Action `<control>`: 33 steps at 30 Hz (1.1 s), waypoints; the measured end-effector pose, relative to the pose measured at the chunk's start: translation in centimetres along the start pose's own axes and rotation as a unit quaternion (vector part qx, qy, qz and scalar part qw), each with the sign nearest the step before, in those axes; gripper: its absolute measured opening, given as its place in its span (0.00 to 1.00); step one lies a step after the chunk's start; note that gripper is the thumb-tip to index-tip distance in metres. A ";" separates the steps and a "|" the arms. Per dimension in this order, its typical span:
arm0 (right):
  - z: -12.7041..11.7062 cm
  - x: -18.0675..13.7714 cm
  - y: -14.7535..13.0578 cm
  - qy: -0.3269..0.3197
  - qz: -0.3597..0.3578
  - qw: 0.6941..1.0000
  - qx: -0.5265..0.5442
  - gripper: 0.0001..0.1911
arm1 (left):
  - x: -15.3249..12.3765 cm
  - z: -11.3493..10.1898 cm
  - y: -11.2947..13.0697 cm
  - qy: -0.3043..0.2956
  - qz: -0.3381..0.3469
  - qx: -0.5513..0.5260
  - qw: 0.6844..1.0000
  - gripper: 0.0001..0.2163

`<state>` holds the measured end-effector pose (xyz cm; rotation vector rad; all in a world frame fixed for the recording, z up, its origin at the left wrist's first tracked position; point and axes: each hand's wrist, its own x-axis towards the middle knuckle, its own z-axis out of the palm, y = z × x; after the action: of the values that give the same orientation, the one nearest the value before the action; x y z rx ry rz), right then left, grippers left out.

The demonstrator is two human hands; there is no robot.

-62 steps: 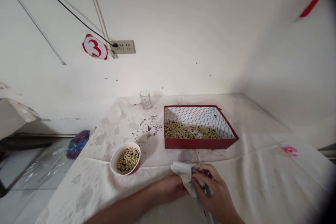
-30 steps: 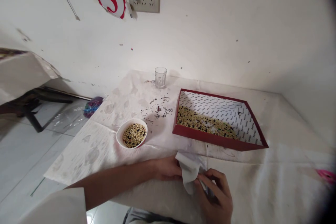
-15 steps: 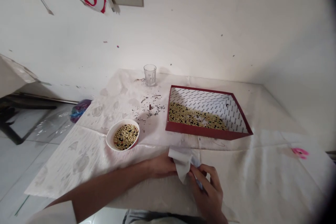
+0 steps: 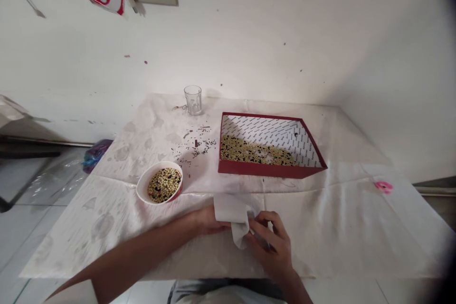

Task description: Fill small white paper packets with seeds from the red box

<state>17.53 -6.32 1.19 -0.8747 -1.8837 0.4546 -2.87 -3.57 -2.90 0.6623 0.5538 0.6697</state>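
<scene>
A piece of white cloth (image 4: 231, 211) is held between my two hands near the front edge of the table, one corner hanging down. My left hand (image 4: 208, 218) grips its left side from underneath; the cloth covers most of those fingers. With bent fingers, my right hand (image 4: 272, 237) pinches the cloth's right edge. Beyond my left forearm stands a white bowl (image 4: 141, 186) of pale and dark beads or beans (image 4: 164, 184). Farther off, a red open box (image 4: 263, 169) holds more of the same small pieces (image 4: 249, 149).
A clear glass (image 4: 193, 100) stands at the back by the wall. Dark scraps (image 4: 199, 147) are scattered left of the box. A pink item (image 4: 384, 186) lies at the right. A wrinkled whitish cover (image 4: 327, 228) spreads over the table.
The view has shifted to the right. The cloth has spread flatter over my left hand, and its loose corner has shifted. My right hand stays at its right edge.
</scene>
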 end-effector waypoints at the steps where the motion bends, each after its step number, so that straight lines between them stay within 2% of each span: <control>1: 0.2 0.0 -0.1 0.006 0.001 1.000 0.001 0.16 | 0.0 0.0 0.0 0.004 0.000 0.000 1.000 0.17; 8: -0.3 0.4 -0.5 0.019 0.008 0.997 -0.074 0.17 | 0.0 1.6 1.3 0.016 -0.005 0.005 1.000 0.15; 12: -1.6 1.1 -0.5 -0.005 -0.012 0.995 -0.098 0.18 | 0.0 2.2 2.2 -0.020 -0.019 0.009 1.000 0.13; 15: -2.1 1.6 -1.0 -0.033 -0.039 0.993 -0.106 0.18 | 0.0 1.5 1.9 -0.030 -0.024 0.012 0.999 0.13; 20: -2.0 2.4 -1.6 -0.045 -0.033 0.994 -0.093 0.18 | 0.0 0.5 1.1 0.014 -0.030 -0.005 0.999 0.14; 28: -1.8 4.8 -1.7 -0.035 0.014 0.995 -0.088 0.13 | 0.2 1.7 3.0 0.043 0.012 -0.006 0.999 0.20; 33: -1.7 5.5 -1.6 -0.030 0.017 0.995 -0.094 0.09 | 0.2 1.8 3.0 0.098 0.017 -0.045 0.994 0.20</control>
<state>16.97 -3.47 6.37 -1.0299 -1.9923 0.3305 -2.72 -2.31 0.38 0.5254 0.6900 0.7929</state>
